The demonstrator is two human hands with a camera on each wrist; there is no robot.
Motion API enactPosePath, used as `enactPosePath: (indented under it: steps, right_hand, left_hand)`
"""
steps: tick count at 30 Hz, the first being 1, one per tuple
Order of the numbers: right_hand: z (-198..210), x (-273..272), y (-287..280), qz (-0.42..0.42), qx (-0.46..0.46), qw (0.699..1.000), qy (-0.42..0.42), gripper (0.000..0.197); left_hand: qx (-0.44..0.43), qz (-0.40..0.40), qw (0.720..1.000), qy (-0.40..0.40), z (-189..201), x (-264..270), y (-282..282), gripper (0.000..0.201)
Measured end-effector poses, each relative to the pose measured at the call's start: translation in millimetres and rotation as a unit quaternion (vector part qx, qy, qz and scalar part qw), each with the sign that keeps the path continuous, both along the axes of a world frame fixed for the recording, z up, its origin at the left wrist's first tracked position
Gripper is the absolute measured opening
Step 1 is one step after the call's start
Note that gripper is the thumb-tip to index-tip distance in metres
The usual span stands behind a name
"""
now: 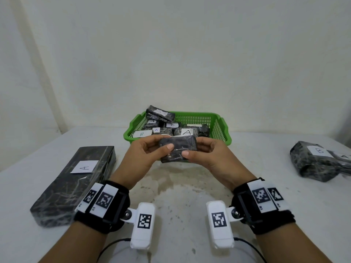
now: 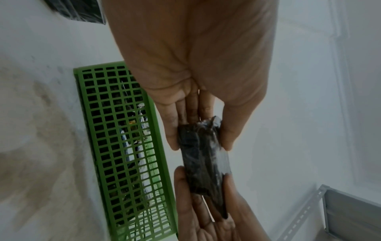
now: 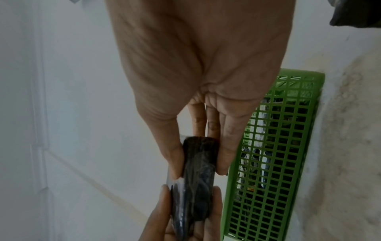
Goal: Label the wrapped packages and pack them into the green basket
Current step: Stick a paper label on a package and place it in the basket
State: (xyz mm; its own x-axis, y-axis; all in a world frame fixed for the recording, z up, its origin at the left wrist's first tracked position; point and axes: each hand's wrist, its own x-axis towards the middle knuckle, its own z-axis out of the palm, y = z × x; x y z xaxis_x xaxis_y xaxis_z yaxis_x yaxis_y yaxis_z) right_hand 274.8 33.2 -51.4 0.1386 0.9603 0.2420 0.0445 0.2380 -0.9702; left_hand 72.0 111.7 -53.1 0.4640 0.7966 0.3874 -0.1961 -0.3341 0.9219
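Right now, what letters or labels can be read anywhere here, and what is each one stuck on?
"A": white label on the long package at left.
"B": label on the bundle at right; a letter beside it is cut off.
"B", "A", "B", "A": labels on packages in the green basket; others there too faint.
Held package: no label visible.
Wrist tags: patterns only.

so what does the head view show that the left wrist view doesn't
Only the head view shows the labels: white A and B tags on the packages in the green basket, the long package tagged A on the left, and the package tagged B on the right. Only the left wrist view shows the small package edge-on, with a grey metal frame at lower right. Both show the left hand and right hand pinching that small package by its ends, just in front of the basket, with no label visible on it.
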Motion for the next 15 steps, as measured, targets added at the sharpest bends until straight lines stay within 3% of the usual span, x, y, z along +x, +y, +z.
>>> enactPosePath:
  steps: [2,6,11,15]
  right_hand:
    - [-0.2,2.0,0.7,-0.014,0.012,1.0,-0.002,0.041]
    - [0.2,3.9,2.8,-0.039,0.033,0.999,0.013,0.044]
    - [7.7,2.4,1.2,0.004,0.038,0.996,0.087,0.037]
    - [8.2,-4.1,-2.1,0.043,-0.023,0.995,0.092,0.048]
  left_hand:
    - [0.001,-0.01,1.0,0.003,1.2,0.1,-1.1,0.04]
    - [0.04,0.01,0.998,0.043,-1.8,-1.4,2.6,0.024]
    - [0.073,0.015,0.996,0.041,-1.8,-2.6,3.0,0.039]
    - [0.063,0.007,0.998,0.013,-2.9,1.2,1.9,0.039]
